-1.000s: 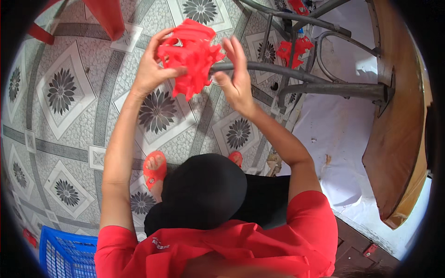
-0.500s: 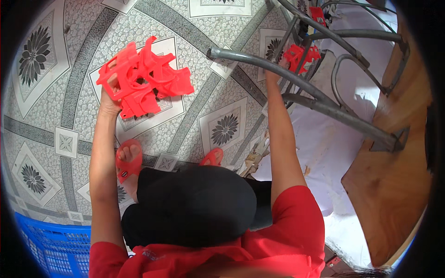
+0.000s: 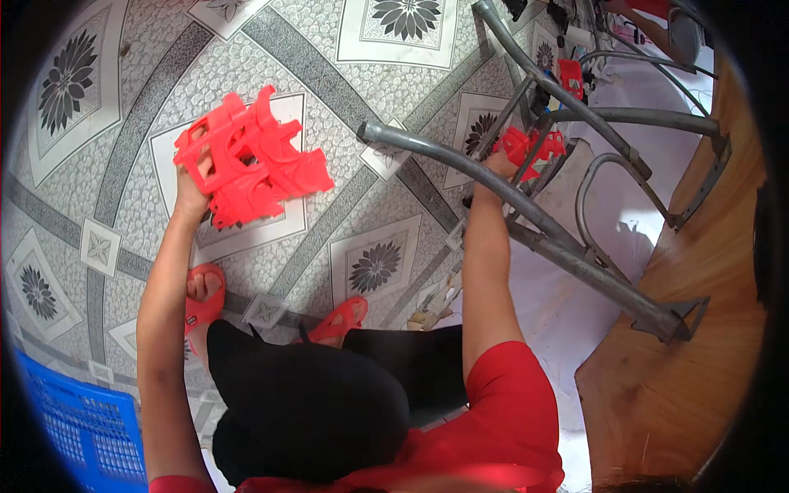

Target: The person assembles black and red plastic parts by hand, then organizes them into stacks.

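Note:
My left hand (image 3: 194,191) grips a cluster of red moulded plastic pieces (image 3: 261,168) by its left edge. The pieces have cut-out windows and curved notches, and they are held above the patterned floor. Over on the right, my right hand (image 3: 498,164) reaches behind a grey metal leg and is closed on another red plastic piece (image 3: 518,146). The metal tubes partly cover that piece and my fingertips. Farther back, one more red plastic piece (image 3: 570,78) is visible beyond the tubes.
Bent grey metal tubes (image 3: 460,160) join a wooden board (image 3: 657,394) on the right. Pale sheeting (image 3: 542,287) lies beneath them. A blue plastic crate (image 3: 82,419) stands at lower left. Red sandals (image 3: 341,322) are on my feet. Part of another person's arm (image 3: 649,29) shows at top right.
The view has tilted, so floor, tubes and hands sit lower in the picture. More of my right sandal shows. Both hands keep their hold on the red pieces.

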Available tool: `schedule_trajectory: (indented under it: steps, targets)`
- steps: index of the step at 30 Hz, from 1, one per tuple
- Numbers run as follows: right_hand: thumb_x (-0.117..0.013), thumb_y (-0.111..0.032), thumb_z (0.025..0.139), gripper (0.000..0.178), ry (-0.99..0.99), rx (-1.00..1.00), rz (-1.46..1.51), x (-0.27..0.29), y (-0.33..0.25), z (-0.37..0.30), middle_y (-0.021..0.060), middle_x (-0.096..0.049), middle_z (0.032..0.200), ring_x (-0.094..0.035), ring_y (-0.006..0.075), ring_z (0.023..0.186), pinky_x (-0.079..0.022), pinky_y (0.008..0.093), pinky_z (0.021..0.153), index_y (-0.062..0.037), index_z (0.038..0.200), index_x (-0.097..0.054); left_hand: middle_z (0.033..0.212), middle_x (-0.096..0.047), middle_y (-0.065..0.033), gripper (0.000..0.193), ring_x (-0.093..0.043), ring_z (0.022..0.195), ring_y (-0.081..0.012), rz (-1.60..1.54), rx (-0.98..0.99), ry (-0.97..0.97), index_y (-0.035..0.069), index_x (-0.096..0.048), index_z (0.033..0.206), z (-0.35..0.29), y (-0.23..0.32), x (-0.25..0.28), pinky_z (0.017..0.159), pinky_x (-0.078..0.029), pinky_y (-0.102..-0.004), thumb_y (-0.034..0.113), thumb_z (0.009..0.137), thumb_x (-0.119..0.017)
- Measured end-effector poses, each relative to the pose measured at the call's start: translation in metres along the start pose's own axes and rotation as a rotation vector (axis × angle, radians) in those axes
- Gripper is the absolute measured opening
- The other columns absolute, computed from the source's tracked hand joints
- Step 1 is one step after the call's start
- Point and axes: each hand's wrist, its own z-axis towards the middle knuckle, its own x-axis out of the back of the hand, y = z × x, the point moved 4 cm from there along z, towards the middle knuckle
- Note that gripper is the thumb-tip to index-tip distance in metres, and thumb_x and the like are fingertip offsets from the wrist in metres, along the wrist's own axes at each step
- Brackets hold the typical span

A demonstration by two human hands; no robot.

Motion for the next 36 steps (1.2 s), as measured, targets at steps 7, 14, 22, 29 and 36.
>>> schedule_trajectory:
  steps: [7,14,22,29,36]
  targets:
    - [-0.072,-0.001,0.078,0.071,-0.109,-0.453,0.642,0.014,-0.052,-0.084,0.023,-0.054,0.126,-0.063,0.0291,0.097,-0.056,0.0377,0.079,0.0014,0.138,-0.033,0.109,-0.067,-0.0079,0.032,-0.063,0.099,-0.0178,-0.227,0.037,-0.04,-0.002,-0.062,0.118,0.034,0.017,-0.02,0.089,-0.049,-0.0318,0.016,0.092,-0.059]
    - [-0.061,0.017,0.07,0.076,0.059,-0.783,0.51,0.07,-0.148,-0.219,0.0213,-0.05,0.128,-0.063,0.0296,0.094,-0.057,0.036,0.07,-0.0016,0.137,-0.03,0.098,-0.067,-0.008,0.028,-0.064,0.083,-0.0151,-0.487,0.577,0.062,0.003,-0.061,0.115,0.022,0.06,-0.027,0.074,-0.052,-0.0338,0.012,0.089,-0.059]
    - [-0.066,-0.005,0.077,0.06,-0.499,-1.141,0.477,0.223,-0.281,-0.339,0.0161,-0.065,0.106,-0.065,0.0237,0.088,-0.053,0.0357,0.072,0.0056,0.132,-0.046,0.109,-0.065,-0.0114,0.036,-0.066,0.091,-0.0221,-0.361,0.866,0.533,0.009,-0.056,0.126,-0.149,0.156,0.062,0.075,-0.056,-0.0382,0.002,0.091,-0.055]
    - [-0.064,-0.006,0.076,0.058,-0.832,-0.896,0.347,0.412,-0.438,-0.308,0.0111,-0.067,0.099,-0.064,0.0176,0.078,-0.052,0.0314,0.069,0.0021,0.133,-0.052,0.122,-0.059,-0.0054,0.04,-0.059,0.11,-0.0192,-0.493,0.761,0.772,0.011,-0.051,0.13,-0.256,0.415,0.146,0.093,-0.051,-0.0354,0.014,0.092,-0.065]
    - [-0.059,0.006,0.072,0.066,-1.011,-0.868,0.593,0.544,-0.604,-0.192,0.0032,-0.056,0.082,-0.052,0.0099,0.064,-0.043,0.0245,0.055,0.0019,0.136,-0.046,0.124,-0.058,-0.0092,0.04,-0.063,0.108,-0.0227,-0.522,0.596,0.681,0.009,-0.047,0.134,-0.271,0.634,0.232,0.089,-0.055,-0.0399,0.007,0.095,-0.056]
